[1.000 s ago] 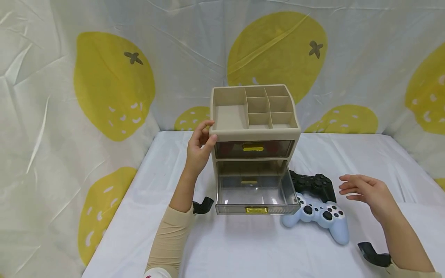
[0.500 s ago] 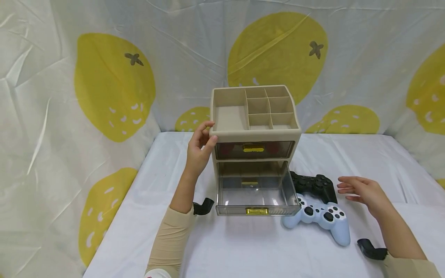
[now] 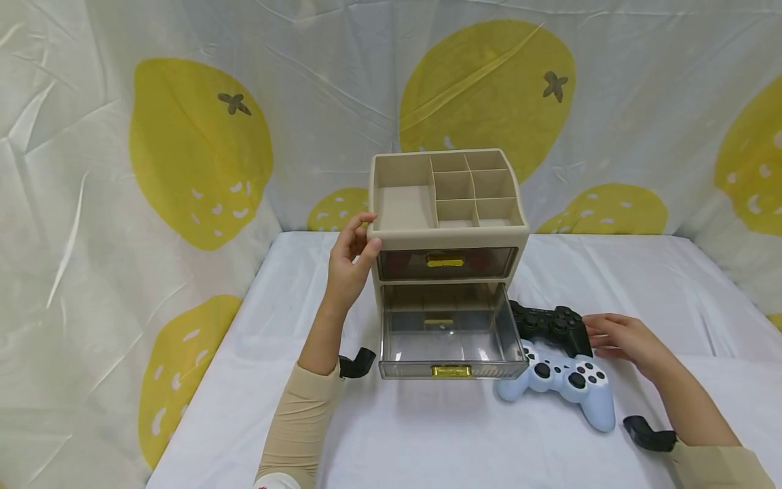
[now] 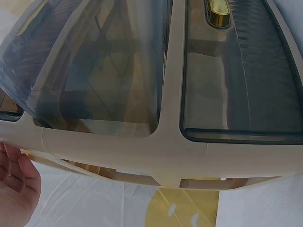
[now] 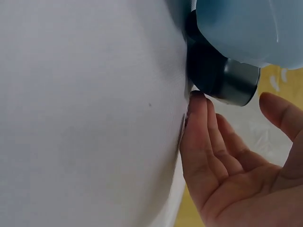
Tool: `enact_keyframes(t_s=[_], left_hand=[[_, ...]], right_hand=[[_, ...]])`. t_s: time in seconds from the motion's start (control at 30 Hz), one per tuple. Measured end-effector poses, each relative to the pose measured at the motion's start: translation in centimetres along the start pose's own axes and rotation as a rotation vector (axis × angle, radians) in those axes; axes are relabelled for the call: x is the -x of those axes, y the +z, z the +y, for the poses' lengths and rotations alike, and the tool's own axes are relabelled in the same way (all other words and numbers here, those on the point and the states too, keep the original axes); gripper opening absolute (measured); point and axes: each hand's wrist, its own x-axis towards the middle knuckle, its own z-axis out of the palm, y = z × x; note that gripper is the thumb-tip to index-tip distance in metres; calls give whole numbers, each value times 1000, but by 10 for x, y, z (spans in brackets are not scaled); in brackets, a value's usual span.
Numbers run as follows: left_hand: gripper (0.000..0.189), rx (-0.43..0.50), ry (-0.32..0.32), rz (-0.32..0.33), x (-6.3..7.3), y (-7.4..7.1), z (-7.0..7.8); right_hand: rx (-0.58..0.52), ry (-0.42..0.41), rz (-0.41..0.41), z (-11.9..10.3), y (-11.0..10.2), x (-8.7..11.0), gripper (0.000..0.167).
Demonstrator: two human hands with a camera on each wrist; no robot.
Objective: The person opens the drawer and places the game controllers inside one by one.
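A beige drawer organizer (image 3: 449,233) stands mid-table in the head view. Its upper drawer (image 3: 403,265) is closed, and the clear lower drawer (image 3: 415,370) is pulled out with nothing seen inside. My left hand (image 3: 349,265) holds the organizer's front left corner, thumb at the front and fingers along the side. To the right lies a black game controller (image 3: 554,326), partly behind the drawer; a light blue game controller (image 3: 574,386) lies in front of it. My right hand (image 3: 629,343) is at the black controller's right grip, fingers extended; the right wrist view shows the fingertips close beside it.
The organizer's top has open compartments (image 3: 403,204). A white cloth (image 3: 427,441) covers the table. Behind and to the left hangs a curtain (image 3: 336,88) with yellow lemon prints. A black wrist mount (image 3: 357,363) sits by the left forearm, another (image 3: 649,435) by the right.
My right hand has moved left, up to the black controller's right end. My left hand, the organizer and both controllers have stayed in place.
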Motion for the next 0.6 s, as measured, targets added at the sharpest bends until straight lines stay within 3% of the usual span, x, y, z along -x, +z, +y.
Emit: enact_keyframes(t_s=[0.27, 0.6], left_hand=[[40, 13, 10, 7, -1, -4, -32], [44, 7, 48, 6, -1, -5, -38]], right_hand=[[51, 10, -27, -5, 5, -4, 69], [20, 17, -72, -9, 6, -9, 74]])
